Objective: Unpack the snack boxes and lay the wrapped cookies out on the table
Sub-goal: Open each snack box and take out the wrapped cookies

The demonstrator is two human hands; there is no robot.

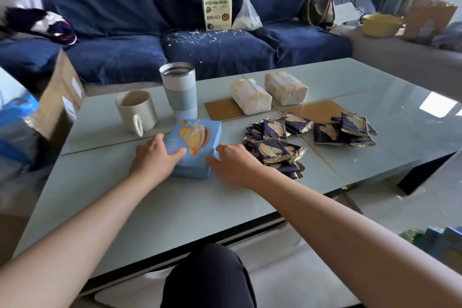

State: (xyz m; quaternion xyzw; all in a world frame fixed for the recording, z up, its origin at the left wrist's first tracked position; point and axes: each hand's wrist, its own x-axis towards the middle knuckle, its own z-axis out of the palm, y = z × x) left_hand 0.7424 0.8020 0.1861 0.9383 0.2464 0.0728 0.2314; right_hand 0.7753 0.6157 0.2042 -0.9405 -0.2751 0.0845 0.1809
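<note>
holding a light blue cookie box (193, 147) flat on the pale glass desk (190, 207), the left hand (156, 155) lies over the box's left side with its fingers laid on the printed top, and the right hand (233, 164) touches the box's near right corner with loosely bent fingers; neither hand seems to have a firm grasp on it, though the far fingertips are hidden. the box sits near the middle of the desk and looks unopened

just right of the right hand lies a pile of dark blue wrapped cookies (277, 147), with a second heap (350, 130) further right. the risk i see: lifting or turning the box could sweep the right wrist through the near pile and push packets off the near edge. just beyond the box stand a ribbed mug (137, 112) and a steel-rimmed tumbler (178, 90), so a box tipped away to open its flap could knock one over

writing: the box's top carries a pale word, partly covered, that i cannot read surely. two clear inner packs (267, 92) at the far side bear small unreadable labels. on the sofa, a paper bag (217, 11) reads "bread&fresh" and "bread"
</note>
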